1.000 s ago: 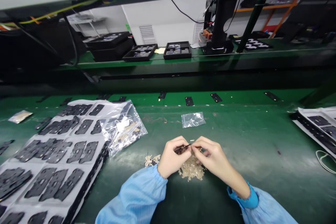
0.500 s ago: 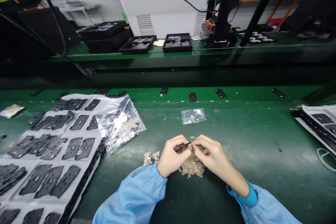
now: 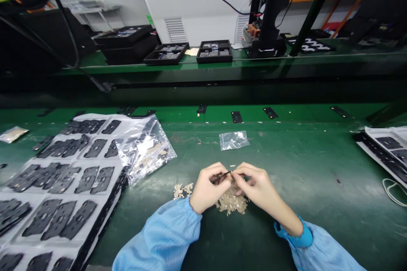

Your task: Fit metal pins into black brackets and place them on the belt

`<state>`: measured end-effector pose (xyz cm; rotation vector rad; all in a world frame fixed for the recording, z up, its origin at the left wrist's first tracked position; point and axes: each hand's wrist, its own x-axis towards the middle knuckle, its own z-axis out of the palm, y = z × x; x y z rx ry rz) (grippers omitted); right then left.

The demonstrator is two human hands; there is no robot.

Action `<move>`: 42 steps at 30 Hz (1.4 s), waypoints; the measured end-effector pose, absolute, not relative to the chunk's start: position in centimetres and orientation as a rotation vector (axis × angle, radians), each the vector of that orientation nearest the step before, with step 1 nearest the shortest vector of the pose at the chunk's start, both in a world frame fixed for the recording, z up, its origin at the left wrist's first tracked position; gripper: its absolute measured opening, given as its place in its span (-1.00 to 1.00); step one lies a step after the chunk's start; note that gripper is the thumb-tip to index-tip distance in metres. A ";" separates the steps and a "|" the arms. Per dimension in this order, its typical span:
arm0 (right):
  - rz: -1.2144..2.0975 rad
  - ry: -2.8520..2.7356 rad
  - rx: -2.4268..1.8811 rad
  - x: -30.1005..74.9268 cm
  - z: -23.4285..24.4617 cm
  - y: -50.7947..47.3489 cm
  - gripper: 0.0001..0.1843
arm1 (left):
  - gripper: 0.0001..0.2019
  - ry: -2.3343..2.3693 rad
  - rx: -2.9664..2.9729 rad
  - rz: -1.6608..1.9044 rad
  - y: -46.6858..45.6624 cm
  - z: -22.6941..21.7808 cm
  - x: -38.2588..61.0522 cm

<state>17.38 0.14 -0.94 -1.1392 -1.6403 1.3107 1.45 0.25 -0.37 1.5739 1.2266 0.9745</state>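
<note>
My left hand (image 3: 208, 188) is closed on a thin black plate (image 3: 224, 176), whose dark edge shows between thumb and fingers. Against that edge, my right hand (image 3: 259, 186) pinches with thumb and forefinger; whatever lies in the pinch is too small and covered to make out. Right below both hands lies a pile of small beige metal pieces (image 3: 232, 204). A smaller heap of similar pieces (image 3: 182, 190) sits beside my left wrist.
At left, a white-lined tray (image 3: 95, 161) carries rows of black plates (image 3: 78, 220). A clear bag of beige pieces (image 3: 151, 152) overlaps its corner. Beyond my hands lies a small clear bag (image 3: 234, 140). Several black plates (image 3: 236, 117) lie along the green strip behind.
The black plates on the far green strip have shifted slightly to the right. Both hands stay almost in place, fingertips still together at the plate's edge.
</note>
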 end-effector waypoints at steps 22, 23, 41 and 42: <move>1.088 -1.914 -1.190 19.0 -0.8 1.2 -0.77 | -0.97 1.244 1.254 0.946 0.8 -0.6 0.9; 1.148 -1.804 -1.199 18.8 -0.8 1.3 -0.82 | -0.97 1.228 1.251 0.941 0.8 -0.7 1.0; 1.513 -1.323 -1.151 17.5 -0.6 0.8 -0.75 | -0.89 1.311 1.679 1.109 -0.2 -0.7 1.5; 1.503 -1.338 -1.150 17.4 -0.6 0.7 -0.75 | -0.88 1.314 1.691 1.112 -0.3 -0.7 1.5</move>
